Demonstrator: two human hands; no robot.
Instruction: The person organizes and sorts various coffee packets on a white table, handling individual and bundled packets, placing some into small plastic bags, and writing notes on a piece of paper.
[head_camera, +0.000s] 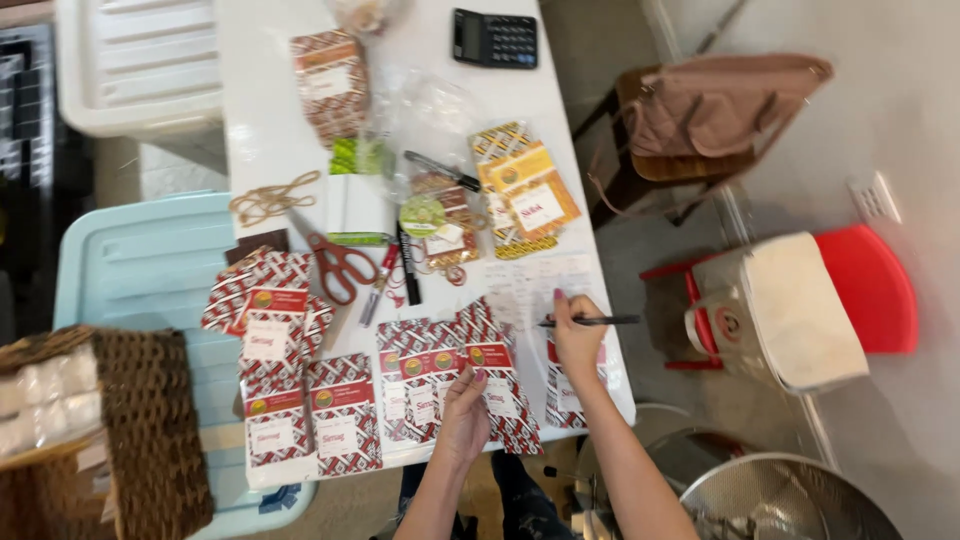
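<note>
On the near edge of the long white tabletop (270, 120) both hands are busy with a spread of flat red-and-white patterned packets with white labels. The left hand (466, 412) rests on the row of these packets (430, 385) right in front of the person, fingers (478, 380) laid fairly flat and loosely spread on top of one rather than wrapped around it, so it's more of a press-down than a grip. The right hand (577, 335) is just to the right of that, fingers curled closed around a thin black pen (592, 321) that sticks out sideways to the right, over a sheet of white paper with handwriting (540, 285). Another packet peeks out under the right wrist. More of the same packets are stacked further left (275, 360), partly hanging over a light blue plastic lid (140, 270). Up the tabletop from the hands there's a pair of orange-handled scissors (340, 265), a black marker (407, 268), a bunch of tan rubber bands (272, 197), some yellow-orange patterned packets (525, 190) and a black calculator (494, 38) at the far end. A brown woven basket (140, 430) sits at the lower left, and off to the right a red stool carrying a beige bag (790, 310) stands well apart from the tabletop.
</note>
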